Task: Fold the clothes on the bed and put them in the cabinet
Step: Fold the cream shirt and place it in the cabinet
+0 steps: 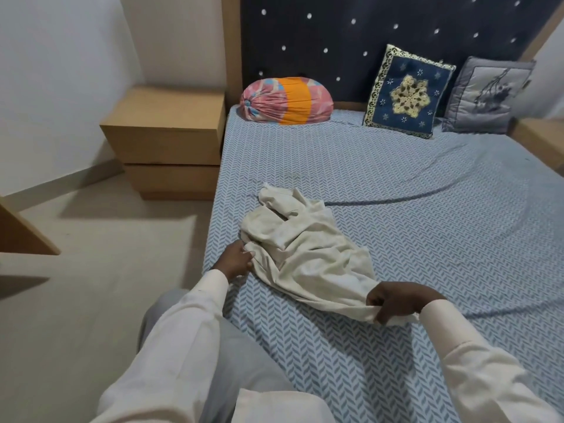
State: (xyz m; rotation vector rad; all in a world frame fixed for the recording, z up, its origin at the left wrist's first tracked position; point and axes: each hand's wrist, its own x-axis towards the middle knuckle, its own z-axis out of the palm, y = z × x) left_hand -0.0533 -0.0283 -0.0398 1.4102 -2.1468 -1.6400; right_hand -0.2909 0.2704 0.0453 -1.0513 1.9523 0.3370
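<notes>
A crumpled cream garment (308, 248) lies on the near left part of the bed (412, 190), which has a blue herringbone sheet. My left hand (236, 259) pinches the garment's left edge near the side of the mattress. My right hand (396, 302) grips the garment's near end, fingers curled round a bunch of cloth. The far part of the garment lies heaped and creased. No cabinet for the clothes is plainly in view.
A pink and orange bolster (285, 100) and two cushions, dark blue (407, 91) and grey (485, 96), lean on the headboard. A wooden bedside unit (166, 141) stands left of the bed. A wooden edge (21, 230) juts in at far left above bare floor.
</notes>
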